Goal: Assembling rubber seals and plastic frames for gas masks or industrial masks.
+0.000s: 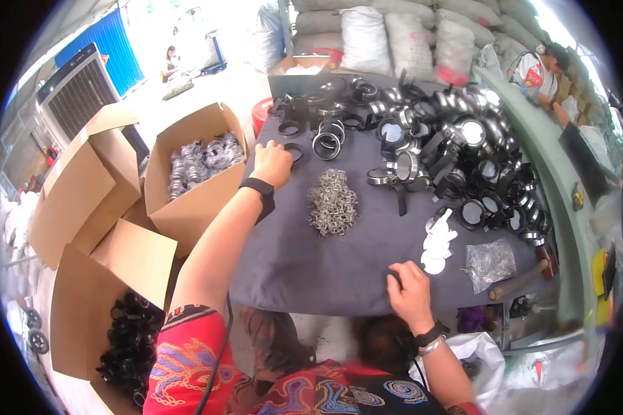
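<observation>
My left hand is stretched out to the table's far left side, its fingers curled at the edge of a black ring that it partly hides. Close to the near edge, my right hand is closed around a small black part, mostly covered by the fingers. Between the hands lies a heap of small metal wire clips. White cut pieces with round ends lie just beyond my right hand. Metal-rimmed round parts with black handles are piled at the right.
A clear bag of small metal pins and a wooden-handled hammer lie at the right edge. Left of the table stand a carton of wrapped metal parts and a carton of black parts. A person sits at the far right.
</observation>
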The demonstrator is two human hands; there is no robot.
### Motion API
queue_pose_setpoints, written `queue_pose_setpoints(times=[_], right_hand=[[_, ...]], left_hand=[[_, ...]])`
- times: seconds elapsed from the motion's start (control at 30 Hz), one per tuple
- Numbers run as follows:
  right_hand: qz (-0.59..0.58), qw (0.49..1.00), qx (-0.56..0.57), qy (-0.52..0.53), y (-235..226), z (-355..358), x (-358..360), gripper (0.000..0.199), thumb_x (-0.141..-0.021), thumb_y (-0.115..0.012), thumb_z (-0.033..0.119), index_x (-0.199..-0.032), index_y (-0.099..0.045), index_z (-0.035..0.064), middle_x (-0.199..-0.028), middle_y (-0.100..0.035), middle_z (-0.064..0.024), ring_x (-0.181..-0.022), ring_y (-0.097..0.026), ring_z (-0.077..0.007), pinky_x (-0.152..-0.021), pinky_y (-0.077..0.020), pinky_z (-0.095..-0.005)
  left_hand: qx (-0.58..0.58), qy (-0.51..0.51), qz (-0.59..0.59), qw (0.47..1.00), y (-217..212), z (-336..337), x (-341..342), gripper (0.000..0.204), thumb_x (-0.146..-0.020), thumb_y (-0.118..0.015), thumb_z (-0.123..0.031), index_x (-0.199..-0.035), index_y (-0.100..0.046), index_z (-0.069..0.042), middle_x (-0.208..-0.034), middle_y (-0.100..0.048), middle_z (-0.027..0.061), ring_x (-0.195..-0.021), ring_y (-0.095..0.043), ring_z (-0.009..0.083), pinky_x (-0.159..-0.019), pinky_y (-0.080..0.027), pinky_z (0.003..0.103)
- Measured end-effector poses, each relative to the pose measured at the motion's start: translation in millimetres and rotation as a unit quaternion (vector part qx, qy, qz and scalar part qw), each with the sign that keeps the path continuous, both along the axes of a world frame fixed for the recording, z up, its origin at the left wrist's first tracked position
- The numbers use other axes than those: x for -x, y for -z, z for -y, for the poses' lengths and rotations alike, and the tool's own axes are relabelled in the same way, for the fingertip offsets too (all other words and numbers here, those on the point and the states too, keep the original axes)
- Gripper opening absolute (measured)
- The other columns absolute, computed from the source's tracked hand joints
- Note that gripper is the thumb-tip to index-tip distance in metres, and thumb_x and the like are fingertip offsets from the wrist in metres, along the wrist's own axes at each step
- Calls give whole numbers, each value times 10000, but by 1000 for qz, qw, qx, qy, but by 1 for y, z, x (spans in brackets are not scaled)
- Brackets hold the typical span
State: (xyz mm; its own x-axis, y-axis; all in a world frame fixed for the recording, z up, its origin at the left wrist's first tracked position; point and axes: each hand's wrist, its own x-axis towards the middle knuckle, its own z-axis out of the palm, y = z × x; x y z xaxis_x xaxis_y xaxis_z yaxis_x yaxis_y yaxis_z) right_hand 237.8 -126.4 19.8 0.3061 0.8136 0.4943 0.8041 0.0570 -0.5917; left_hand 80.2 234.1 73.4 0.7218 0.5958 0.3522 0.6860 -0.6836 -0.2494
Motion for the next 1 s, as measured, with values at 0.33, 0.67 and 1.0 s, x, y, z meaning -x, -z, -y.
queue_pose_setpoints(times=[0.33, 0.67, 1.0], right_hand=[[87, 996, 1, 35, 5, 3, 6, 163, -763, -637, 49, -919, -628, 6, -895, -562, -113, -885, -548, -307, -746, -462, -406], [161, 985, -52, -42, 13, -1, 0, 130, -806, -622, 63, -928, -628, 19, -949, -621, -101, -927, -580, -293, -831, -446, -401], [272, 945, 28, 177, -24, 7, -72, 238, -775, -554, 57, -988, -658, 72, -1025, -619, -98, -952, -556, -322, -825, -475, -406]], left_hand=[[151, -79, 25, 985, 12, 17, 44, 177, -784, -611, -171, -820, -729, -43, -823, -697, 165, -777, -677, 321, -707, -520, 417], [521, 13, 550, 653, 41, 170, 96, 181, -741, -688, 11, -892, -590, 31, -634, -625, 61, -620, -611, 109, -538, -443, 233], [453, -1, 503, 736, 52, 210, 102, 666, -731, -678, 10, -1357, -465, -74, -619, -537, -14, -526, -492, 75, -510, -446, 250]])
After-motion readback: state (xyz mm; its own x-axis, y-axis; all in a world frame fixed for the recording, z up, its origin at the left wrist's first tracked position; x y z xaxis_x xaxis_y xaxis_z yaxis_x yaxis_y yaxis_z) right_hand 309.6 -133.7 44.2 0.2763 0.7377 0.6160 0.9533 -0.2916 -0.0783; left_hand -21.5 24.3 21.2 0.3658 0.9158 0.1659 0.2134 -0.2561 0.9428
